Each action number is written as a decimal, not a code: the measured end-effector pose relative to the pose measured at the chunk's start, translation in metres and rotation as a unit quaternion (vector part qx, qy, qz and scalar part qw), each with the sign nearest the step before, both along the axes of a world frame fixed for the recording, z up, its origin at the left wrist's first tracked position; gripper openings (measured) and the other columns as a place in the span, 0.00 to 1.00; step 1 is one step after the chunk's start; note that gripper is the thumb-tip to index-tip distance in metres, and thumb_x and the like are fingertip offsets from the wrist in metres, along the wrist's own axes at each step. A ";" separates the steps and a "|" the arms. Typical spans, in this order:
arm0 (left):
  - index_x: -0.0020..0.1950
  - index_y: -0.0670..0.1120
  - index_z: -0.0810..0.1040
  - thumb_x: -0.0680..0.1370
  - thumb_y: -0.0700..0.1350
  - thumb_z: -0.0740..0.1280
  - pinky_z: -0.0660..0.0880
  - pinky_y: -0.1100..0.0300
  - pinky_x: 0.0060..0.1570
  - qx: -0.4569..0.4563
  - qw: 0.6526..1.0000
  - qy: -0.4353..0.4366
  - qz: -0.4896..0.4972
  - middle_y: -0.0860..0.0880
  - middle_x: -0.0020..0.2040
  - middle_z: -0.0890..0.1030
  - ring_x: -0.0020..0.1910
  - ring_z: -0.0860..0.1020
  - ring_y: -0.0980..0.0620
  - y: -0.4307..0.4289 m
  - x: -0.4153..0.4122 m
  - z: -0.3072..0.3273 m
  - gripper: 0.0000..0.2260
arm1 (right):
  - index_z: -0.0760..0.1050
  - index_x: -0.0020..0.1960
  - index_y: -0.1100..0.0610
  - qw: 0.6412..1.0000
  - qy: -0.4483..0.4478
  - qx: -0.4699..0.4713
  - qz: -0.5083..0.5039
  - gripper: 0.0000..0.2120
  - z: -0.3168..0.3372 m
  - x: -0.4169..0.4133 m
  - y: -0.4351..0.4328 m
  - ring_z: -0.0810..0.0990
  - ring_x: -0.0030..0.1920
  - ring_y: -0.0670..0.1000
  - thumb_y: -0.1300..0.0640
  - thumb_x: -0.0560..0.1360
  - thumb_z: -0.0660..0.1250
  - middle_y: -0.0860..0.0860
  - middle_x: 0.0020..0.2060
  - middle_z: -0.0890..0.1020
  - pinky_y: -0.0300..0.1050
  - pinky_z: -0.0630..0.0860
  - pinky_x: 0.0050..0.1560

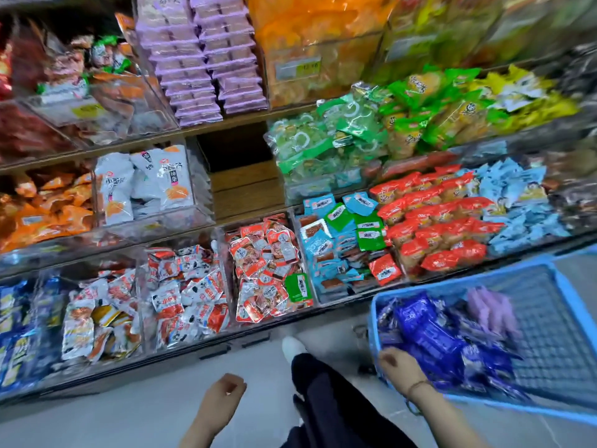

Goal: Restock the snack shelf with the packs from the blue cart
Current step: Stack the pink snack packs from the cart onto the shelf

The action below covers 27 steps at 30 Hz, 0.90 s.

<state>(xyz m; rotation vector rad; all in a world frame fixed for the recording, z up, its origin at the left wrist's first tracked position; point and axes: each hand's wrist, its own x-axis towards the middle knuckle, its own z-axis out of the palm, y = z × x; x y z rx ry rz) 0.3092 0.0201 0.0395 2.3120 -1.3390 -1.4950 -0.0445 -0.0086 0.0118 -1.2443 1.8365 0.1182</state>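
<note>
Right hand is down in the near corner of the blue cart, on top of the dark blue packs; its fingers are hidden under the palm, so I cannot tell whether it holds one. Left hand hangs loosely curled and holds nothing. These packs look light, soft and glossy, probably slippery and easy to crush; it seems better to pinch one at its sealed edge, or take it flat across the middle. Purple packs lie beside them; the snack shelf shows one bare compartment in its middle row.

Head view, steeply downward, shelf close ahead, cart right
</note>
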 end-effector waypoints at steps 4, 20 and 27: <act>0.40 0.44 0.77 0.78 0.39 0.66 0.69 0.59 0.38 0.013 0.999 0.030 0.005 0.47 0.43 0.79 0.43 0.79 0.46 0.034 -0.032 -0.010 0.07 | 0.79 0.47 0.59 0.992 -0.027 -0.035 -0.117 0.06 -0.005 -0.037 0.053 0.80 0.52 0.55 0.65 0.75 0.64 0.58 0.45 0.80 0.43 0.70 0.52; 0.60 0.41 0.75 0.79 0.43 0.64 0.69 0.63 0.53 0.018 0.996 0.007 -0.085 0.45 0.58 0.80 0.56 0.77 0.49 0.054 -0.197 -0.033 0.11 | 0.76 0.38 0.57 0.975 0.015 -0.045 -0.215 0.08 0.008 -0.238 0.080 0.75 0.41 0.54 0.64 0.75 0.63 0.58 0.37 0.79 0.44 0.69 0.44; 0.71 0.45 0.66 0.79 0.48 0.62 0.64 0.61 0.65 0.019 0.984 -0.068 -0.161 0.46 0.68 0.71 0.67 0.70 0.48 0.064 -0.325 -0.075 0.21 | 0.79 0.44 0.58 0.993 0.020 -0.021 -0.111 0.05 -0.016 -0.322 0.032 0.76 0.45 0.52 0.63 0.75 0.64 0.55 0.44 0.80 0.41 0.67 0.44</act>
